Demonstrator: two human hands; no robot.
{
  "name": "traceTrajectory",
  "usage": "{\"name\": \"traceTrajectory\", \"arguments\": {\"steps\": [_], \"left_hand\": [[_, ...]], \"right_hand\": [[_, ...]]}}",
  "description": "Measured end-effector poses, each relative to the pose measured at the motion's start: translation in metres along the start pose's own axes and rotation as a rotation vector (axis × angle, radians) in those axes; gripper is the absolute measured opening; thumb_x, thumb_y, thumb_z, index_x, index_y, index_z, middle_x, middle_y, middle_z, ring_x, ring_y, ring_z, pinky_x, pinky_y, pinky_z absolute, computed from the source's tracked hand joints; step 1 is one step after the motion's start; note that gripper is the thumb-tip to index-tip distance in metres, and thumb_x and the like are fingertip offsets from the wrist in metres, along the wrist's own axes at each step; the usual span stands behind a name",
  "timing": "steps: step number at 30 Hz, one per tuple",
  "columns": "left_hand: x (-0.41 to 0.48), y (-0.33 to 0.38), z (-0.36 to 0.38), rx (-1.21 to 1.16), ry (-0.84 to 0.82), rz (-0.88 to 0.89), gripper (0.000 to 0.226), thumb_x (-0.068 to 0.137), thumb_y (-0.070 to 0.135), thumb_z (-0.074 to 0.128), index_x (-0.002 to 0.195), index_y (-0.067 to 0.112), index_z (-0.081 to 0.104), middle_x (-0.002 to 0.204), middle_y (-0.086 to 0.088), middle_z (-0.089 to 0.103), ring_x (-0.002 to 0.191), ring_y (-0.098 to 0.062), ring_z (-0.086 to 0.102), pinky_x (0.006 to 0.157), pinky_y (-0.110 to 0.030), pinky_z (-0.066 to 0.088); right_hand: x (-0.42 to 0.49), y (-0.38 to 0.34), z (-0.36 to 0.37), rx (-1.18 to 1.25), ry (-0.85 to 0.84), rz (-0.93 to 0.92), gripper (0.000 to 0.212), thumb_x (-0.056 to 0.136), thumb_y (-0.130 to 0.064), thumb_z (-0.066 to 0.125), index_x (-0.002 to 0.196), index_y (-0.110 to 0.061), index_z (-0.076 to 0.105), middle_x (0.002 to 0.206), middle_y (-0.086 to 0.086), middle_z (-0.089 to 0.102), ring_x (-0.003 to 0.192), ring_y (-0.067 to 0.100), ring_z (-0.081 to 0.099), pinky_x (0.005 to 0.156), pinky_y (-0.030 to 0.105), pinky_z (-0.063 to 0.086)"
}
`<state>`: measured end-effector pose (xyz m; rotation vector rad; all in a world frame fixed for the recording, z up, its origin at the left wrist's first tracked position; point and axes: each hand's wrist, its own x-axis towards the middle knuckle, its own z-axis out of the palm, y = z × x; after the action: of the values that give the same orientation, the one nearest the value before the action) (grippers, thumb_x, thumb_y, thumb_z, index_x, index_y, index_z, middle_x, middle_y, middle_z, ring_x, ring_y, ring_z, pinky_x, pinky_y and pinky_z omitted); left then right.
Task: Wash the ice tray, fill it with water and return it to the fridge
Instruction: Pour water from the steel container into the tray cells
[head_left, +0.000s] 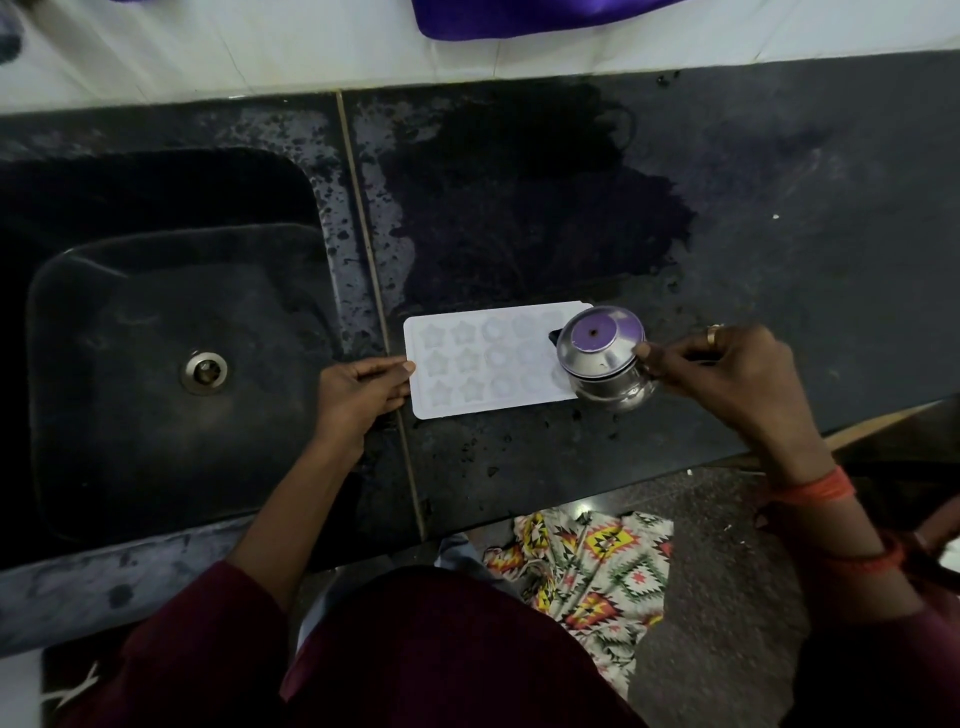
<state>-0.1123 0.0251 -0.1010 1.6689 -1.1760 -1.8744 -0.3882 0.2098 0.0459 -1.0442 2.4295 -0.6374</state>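
A white ice tray (483, 364) with star and round moulds lies flat on the dark counter (727, 234), just right of the sink. My left hand (358, 389) holds the tray's left edge, thumb on top. My right hand (727, 374) grips a small steel pot (605, 358) by its rim, held over the tray's right end and tilted slightly towards it. Whether water is running from the pot I cannot tell.
A dark sink (156, 364) with a metal drain (203, 369) lies to the left. A large wet patch (519, 208) spreads on the counter behind the tray. White wall tiles and a purple cloth (519, 15) are at the back. The counter's front edge runs below my hands.
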Motion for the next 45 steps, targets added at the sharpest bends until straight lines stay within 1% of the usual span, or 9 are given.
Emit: {"name": "traceTrajectory", "arguments": {"steps": [4,9,14,21,26,31,35,40,45], "left_hand": [[0.000,0.000,0.001,-0.005,0.004,-0.006,0.006,0.087,0.014,0.080,0.089,0.019,0.077,0.074,0.005,0.078,0.067,-0.004,0.074,0.065,-0.019,0.057],[0.000,0.000,0.001,-0.009,0.003,-0.003,0.006,0.087,0.014,0.080,0.093,0.016,0.078,0.078,0.004,0.078,0.067,-0.005,0.074,0.065,-0.018,0.058],[-0.001,0.001,0.001,-0.009,0.003,-0.003,0.006,0.088,0.013,0.079,0.089,0.018,0.077,0.075,0.007,0.078,0.066,-0.004,0.074,0.063,-0.017,0.057],[-0.001,0.001,0.001,-0.008,0.004,-0.003,0.007,0.088,0.013,0.079,0.094,0.015,0.077,0.081,0.001,0.078,0.067,-0.005,0.074,0.063,-0.017,0.057],[-0.001,0.001,0.001,-0.014,0.003,-0.003,0.006,0.087,0.013,0.079,0.090,0.018,0.077,0.076,0.005,0.078,0.068,-0.006,0.074,0.064,-0.019,0.057],[-0.001,0.001,0.001,-0.006,0.008,0.003,0.007,0.087,0.014,0.080,0.091,0.019,0.078,0.078,0.005,0.078,0.067,-0.004,0.074,0.063,-0.018,0.057],[-0.001,0.001,0.000,0.002,0.011,0.001,0.007,0.087,0.015,0.080,0.092,0.018,0.078,0.084,0.001,0.079,0.070,-0.006,0.075,0.067,-0.020,0.058],[-0.003,0.002,0.001,0.009,0.011,0.015,0.007,0.087,0.014,0.080,0.094,0.016,0.078,0.084,0.000,0.078,0.068,-0.005,0.074,0.069,-0.021,0.059],[-0.003,0.001,0.001,0.004,0.004,0.016,0.007,0.088,0.013,0.079,0.089,0.019,0.077,0.075,0.006,0.078,0.067,-0.005,0.074,0.072,-0.024,0.061]], "right_hand": [[-0.001,-0.002,0.001,-0.014,-0.013,-0.007,0.021,0.082,-0.050,0.075,0.071,-0.032,0.076,0.051,-0.029,0.061,0.069,-0.006,0.064,0.058,0.001,0.042],[-0.002,-0.003,0.001,-0.001,-0.027,-0.006,0.020,0.082,-0.049,0.076,0.069,-0.034,0.074,0.051,-0.031,0.060,0.070,-0.007,0.066,0.061,0.001,0.044],[-0.003,-0.005,0.000,-0.016,-0.033,-0.012,0.019,0.083,-0.048,0.075,0.070,-0.034,0.074,0.052,-0.026,0.060,0.059,-0.014,0.060,0.058,0.000,0.041],[-0.002,-0.006,0.000,-0.045,-0.026,-0.027,0.022,0.082,-0.051,0.074,0.072,-0.031,0.075,0.061,-0.020,0.065,0.062,0.001,0.064,0.061,0.001,0.043],[-0.002,-0.007,-0.002,-0.047,-0.025,-0.014,0.022,0.082,-0.051,0.074,0.073,-0.031,0.077,0.059,-0.020,0.064,0.063,0.000,0.065,0.059,0.001,0.042],[-0.002,-0.005,-0.002,-0.048,-0.023,-0.001,0.025,0.081,-0.053,0.074,0.075,-0.029,0.079,0.061,-0.018,0.068,0.064,0.001,0.067,0.061,0.013,0.046],[-0.004,-0.002,-0.004,0.002,-0.029,0.014,0.024,0.080,-0.054,0.075,0.071,-0.032,0.078,0.063,-0.024,0.070,0.068,-0.002,0.069,0.065,0.014,0.049],[-0.011,0.003,-0.006,0.129,-0.060,0.075,0.024,0.079,-0.051,0.077,0.075,-0.028,0.081,0.070,-0.013,0.075,0.072,0.004,0.072,0.075,0.030,0.055],[-0.019,0.003,-0.008,0.117,-0.066,0.049,0.022,0.079,-0.050,0.077,0.072,-0.029,0.080,0.066,-0.013,0.074,0.066,0.000,0.069,0.069,0.025,0.052]]}}
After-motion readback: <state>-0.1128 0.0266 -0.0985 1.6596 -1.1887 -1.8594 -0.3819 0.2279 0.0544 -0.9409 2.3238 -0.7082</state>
